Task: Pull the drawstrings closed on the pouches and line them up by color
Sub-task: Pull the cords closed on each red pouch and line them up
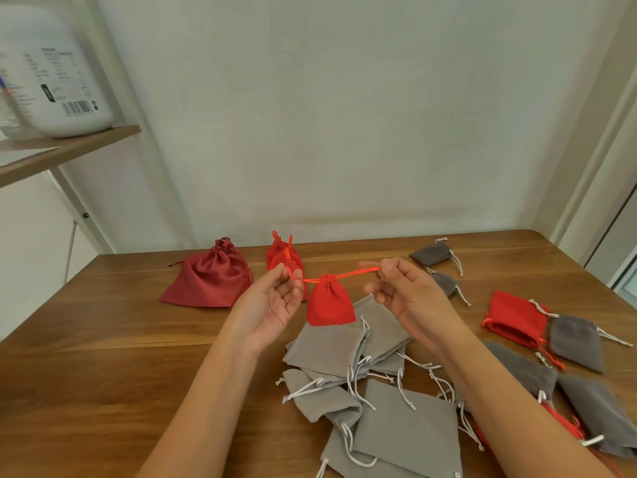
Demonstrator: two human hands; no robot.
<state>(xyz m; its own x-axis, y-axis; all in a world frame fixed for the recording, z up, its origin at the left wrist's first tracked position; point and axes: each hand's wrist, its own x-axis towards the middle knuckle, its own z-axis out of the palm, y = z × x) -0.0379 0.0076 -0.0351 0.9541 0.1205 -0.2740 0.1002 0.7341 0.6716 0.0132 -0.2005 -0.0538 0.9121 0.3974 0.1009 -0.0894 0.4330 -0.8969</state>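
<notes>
L hand (275,298) & R hand (403,291) raised over bench (138,339), palms up, fingers pinching red pouch (330,301) cords (355,273), cinched pouch hanging between

Strung between the fingers of the left hand (275,300) and right hand (405,293), the small red pouch (330,307) is matt, velvety cloth on a smooth cord (355,272). Beyond the left fingers, the dark red pouch (210,279) is glossy satin. Beneath the fingers, grey pouches (327,350) are soft matt cloth; the table (103,357) is smooth wood.
</notes>
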